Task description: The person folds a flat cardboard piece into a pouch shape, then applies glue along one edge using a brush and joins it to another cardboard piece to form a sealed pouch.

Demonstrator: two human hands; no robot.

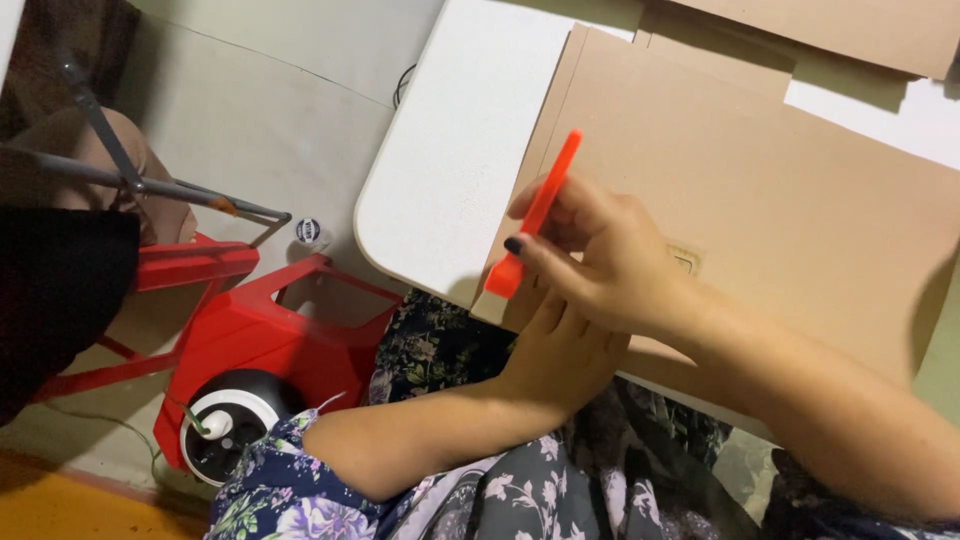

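Count: one orange tool [541,205]; two hands of mine in view; at least two tan cardboard sheets, the large sheet [760,200] before me and a second sheet [850,30] at the far edge; one white table [450,160]; one red stool [270,340]; one white-capped round container [232,420] on the floor.

Tool, location: in my right hand [610,265], over the near left corner of the large sheet, at the table edge.

Tool, axis: long axis runs from lower left to upper right; the thin end points up and away from me, the wider end sits low at the sheet's corner.

Tool, appearance: flat, slim, bright orange plastic, broadening at its lower end; whether that end touches the cardboard I cannot tell.

Right hand: clasped about the tool, thumb and fingers pinching its middle.

Left hand [560,355]: lies under the right hand against the sheet's near edge; fingers hidden, so its grip cannot be told.
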